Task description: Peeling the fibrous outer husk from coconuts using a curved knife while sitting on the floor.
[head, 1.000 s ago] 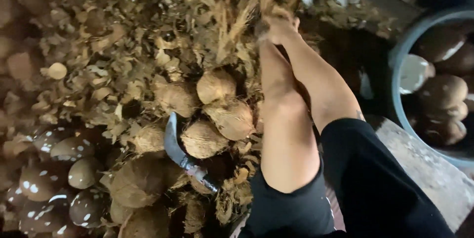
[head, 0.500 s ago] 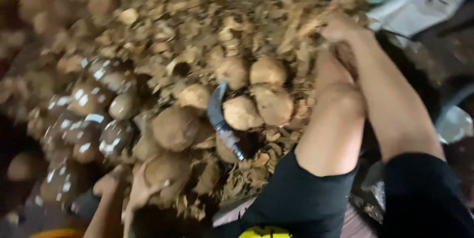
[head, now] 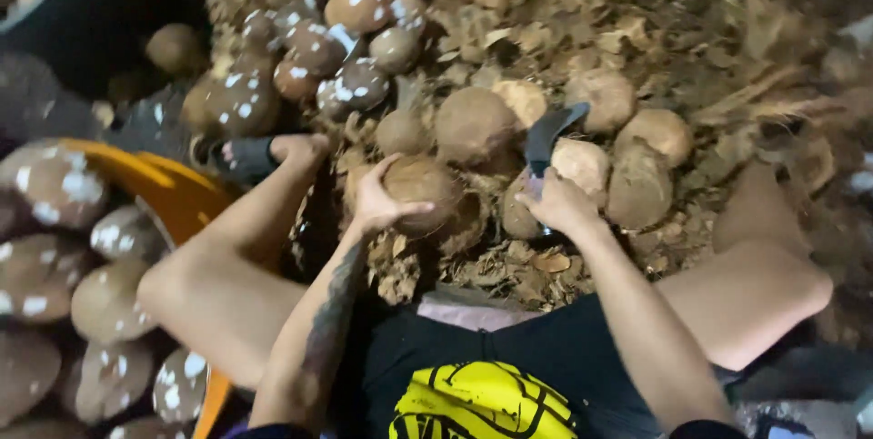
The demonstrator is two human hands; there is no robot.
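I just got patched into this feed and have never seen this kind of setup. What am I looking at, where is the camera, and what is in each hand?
There is no machine here. A seated person wears a camera on the head, so the single view looks down over their own arms and knees. The left hand grips a brown husked coconut. The right hand holds the handle of a curved dark blade that points up from the pile. Ahead lies a heap of husk scraps with more coconuts on it. At the left, an orange tub holds coconuts flecked with white.
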